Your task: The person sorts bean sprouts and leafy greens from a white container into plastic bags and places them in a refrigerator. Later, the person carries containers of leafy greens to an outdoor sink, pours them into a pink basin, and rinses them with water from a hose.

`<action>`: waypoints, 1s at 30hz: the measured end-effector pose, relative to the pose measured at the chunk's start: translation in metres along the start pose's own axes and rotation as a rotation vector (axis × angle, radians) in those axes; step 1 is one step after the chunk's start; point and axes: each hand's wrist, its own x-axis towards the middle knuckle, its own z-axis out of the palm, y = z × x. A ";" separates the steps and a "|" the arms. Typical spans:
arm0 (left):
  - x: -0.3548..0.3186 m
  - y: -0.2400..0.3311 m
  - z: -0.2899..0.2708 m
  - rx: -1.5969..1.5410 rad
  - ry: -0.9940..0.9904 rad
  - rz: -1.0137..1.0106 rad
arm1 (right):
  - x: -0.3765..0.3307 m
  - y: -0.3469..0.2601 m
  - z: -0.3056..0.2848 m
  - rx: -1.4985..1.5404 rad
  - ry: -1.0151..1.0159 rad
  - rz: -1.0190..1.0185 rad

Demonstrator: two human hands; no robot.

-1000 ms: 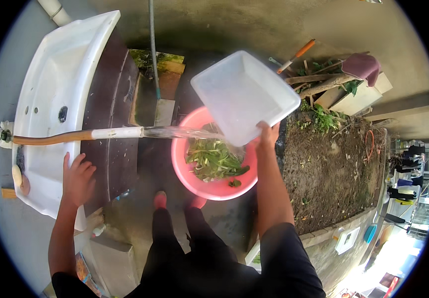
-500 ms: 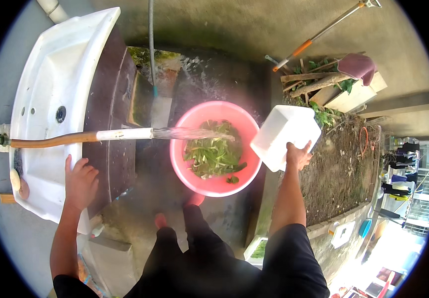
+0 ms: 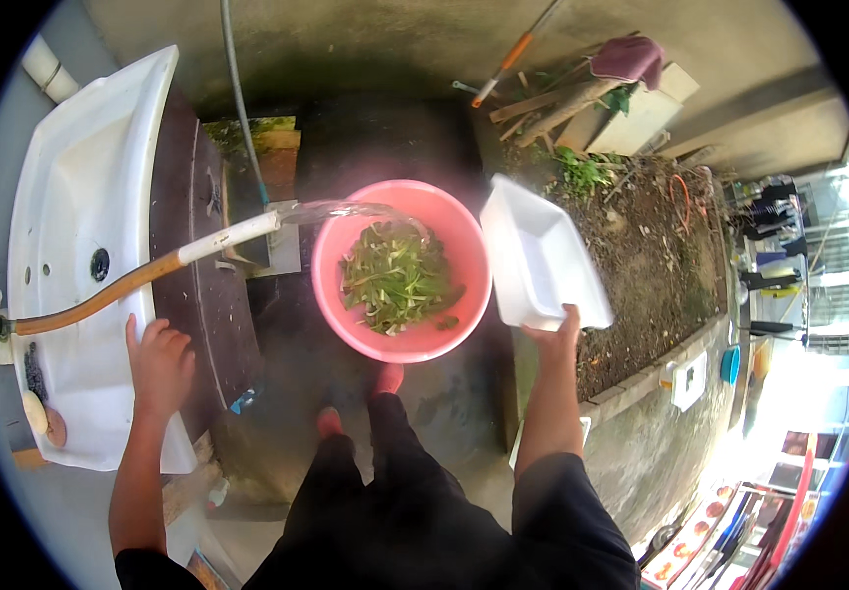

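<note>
A pink round basin [image 3: 464, 256] stands on the wet floor before me, holding green leafy vegetables [image 3: 395, 280] in water. A hose [image 3: 139, 280] with a white end runs from the left and pours water into it. My right hand [image 3: 557, 329] grips the near edge of an empty white rectangular tub [image 3: 543, 261], held just right of the basin. My left hand [image 3: 159, 364] rests flat, fingers apart, on the front rim of a white sink [image 3: 70, 226].
A raised soil bed [image 3: 641, 256] with weeds lies to the right, behind a low kerb. Wooden sticks, a long-handled tool [image 3: 513, 59] and a box with a purple cloth [image 3: 631, 59] lie at the back. My feet [image 3: 385, 379] stand by the basin.
The white tub has come down from above the basin to its right side, still in my right hand. The left hand stays on the sink rim. Water keeps running.
</note>
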 end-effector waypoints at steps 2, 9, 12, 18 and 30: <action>-0.002 0.001 0.003 0.000 0.039 0.033 | -0.008 0.036 -0.010 0.219 -0.116 0.121; -0.004 -0.005 0.005 -0.023 0.045 0.045 | 0.000 0.154 0.065 0.585 -0.220 0.425; -0.004 -0.005 0.002 -0.043 0.043 0.036 | -0.022 0.175 0.114 0.579 -0.264 0.494; -0.006 -0.006 -0.005 -0.044 -0.013 -0.016 | -0.090 0.195 0.140 0.626 -0.471 0.492; 0.001 -0.004 0.001 -0.049 0.002 -0.034 | -0.082 0.210 0.164 0.865 -0.709 0.596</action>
